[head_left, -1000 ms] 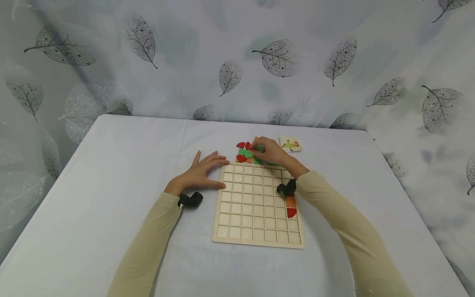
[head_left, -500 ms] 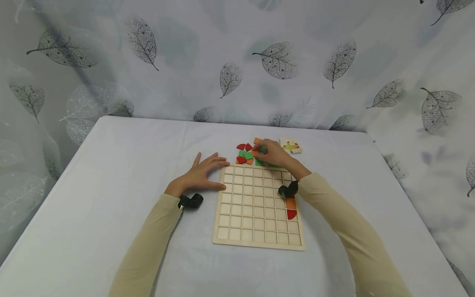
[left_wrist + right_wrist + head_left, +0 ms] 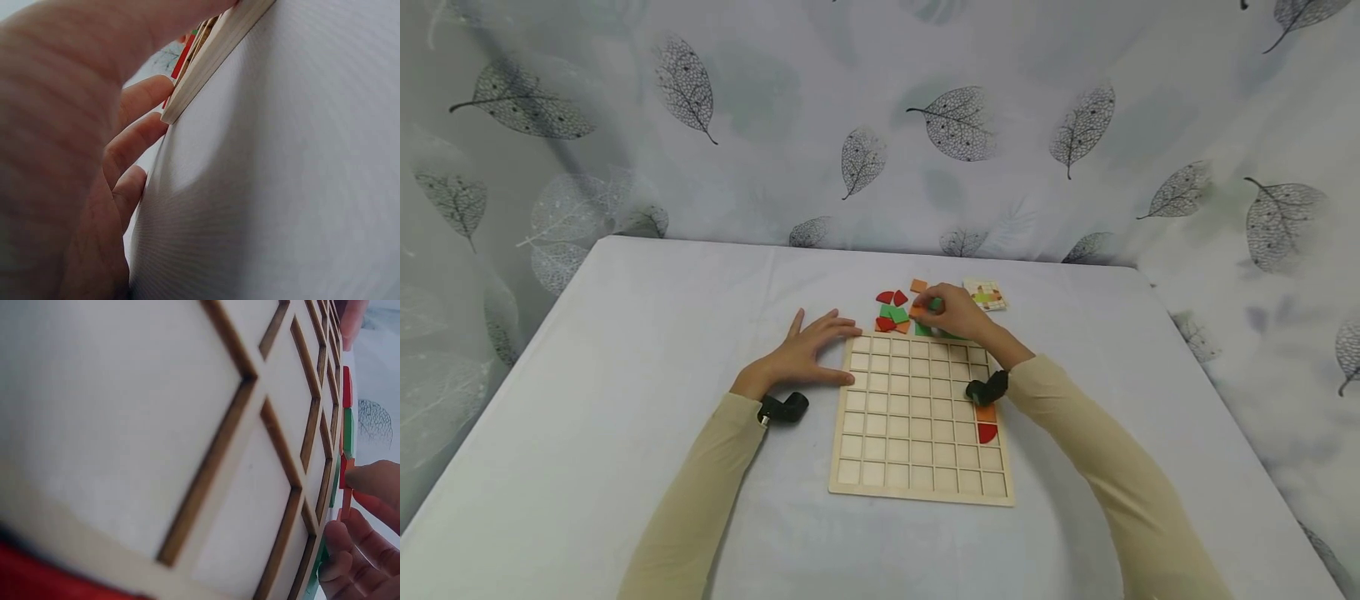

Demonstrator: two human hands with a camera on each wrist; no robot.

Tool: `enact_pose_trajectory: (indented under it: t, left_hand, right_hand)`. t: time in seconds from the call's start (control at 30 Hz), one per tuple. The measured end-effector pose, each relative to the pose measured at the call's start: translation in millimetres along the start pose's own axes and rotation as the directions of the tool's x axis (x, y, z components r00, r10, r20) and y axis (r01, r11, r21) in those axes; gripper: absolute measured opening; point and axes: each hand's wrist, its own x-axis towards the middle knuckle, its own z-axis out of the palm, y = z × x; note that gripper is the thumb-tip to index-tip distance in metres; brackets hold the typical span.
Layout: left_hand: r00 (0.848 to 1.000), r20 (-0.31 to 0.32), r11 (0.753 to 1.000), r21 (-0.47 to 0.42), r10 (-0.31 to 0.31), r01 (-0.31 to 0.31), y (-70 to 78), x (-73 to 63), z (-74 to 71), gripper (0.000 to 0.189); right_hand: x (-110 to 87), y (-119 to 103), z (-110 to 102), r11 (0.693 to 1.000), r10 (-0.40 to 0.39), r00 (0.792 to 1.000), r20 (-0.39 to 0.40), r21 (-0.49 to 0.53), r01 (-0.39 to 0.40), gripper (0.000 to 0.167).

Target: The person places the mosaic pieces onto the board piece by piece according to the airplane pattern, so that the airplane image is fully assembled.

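Note:
A square wooden grid board (image 3: pixel 887 427) lies on the white table. My left hand (image 3: pixel 801 354) rests at its left side with fingers spread, thumb and fingertips at the edge; the left wrist view shows the board's side rim (image 3: pixel 209 69) by these fingers. Beyond the back edge, my right hand (image 3: pixel 958 315) pinches an orange square tile (image 3: pixel 917 312) between thumb and fingers, seen edge-on as an orange tile (image 3: pixel 347 501) in the right wrist view. A green piece (image 3: pixel 936 305) shows beside the fingers. In the board's right column sit an orange tile (image 3: pixel 986 413) and a red quarter-circle (image 3: pixel 987 433).
Left of my right hand lies a loose cluster: red quarter-circles (image 3: pixel 885 297), green tiles (image 3: pixel 898 315) and orange ones. Another orange square (image 3: pixel 918 285) lies farther back. A small stack of pattern cards (image 3: pixel 987 295) stands behind the right hand. A leaf-print curtain (image 3: pixel 865 162) hangs beyond the table.
My right hand has drawn slightly right and toward me, pinching the orange tile, and the orange square at the back shows more fully. The left hand stays at the board's edge.

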Motion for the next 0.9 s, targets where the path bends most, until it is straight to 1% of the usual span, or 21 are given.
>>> enact_pose_trajectory:
  t: [0.2,0.43,0.63,0.9]
  left_hand:
    - [1.0,0.001,1.0,0.003,-0.004,0.004,-0.6,-0.1,1.0,0.076]
    - [1.0,0.003,1.0,0.008,-0.008,0.008,-1.8,0.6,1.4,0.076]
    - [1.0,0.001,1.0,0.003,0.001,-0.001,0.5,1.0,0.9,0.075]
    - [1.0,0.002,1.0,0.011,-0.005,0.005,0.5,1.0,1.7,0.075]
  right_hand:
    - [-4.6,1,-1,1.0,-0.017,1.0,-0.013,0.003,0.017,0.025]
    - [-15.6,1,-5,1.0,0.009,1.0,0.0,0.007,-0.009,0.024]
    - [-23.1,1,-9,0.999,-0.028,1.0,-0.007,-0.016,0.028,0.024]
    - [-28.7,2,-11,0.998,-0.068,0.998,0.014,0.005,0.068,0.025]
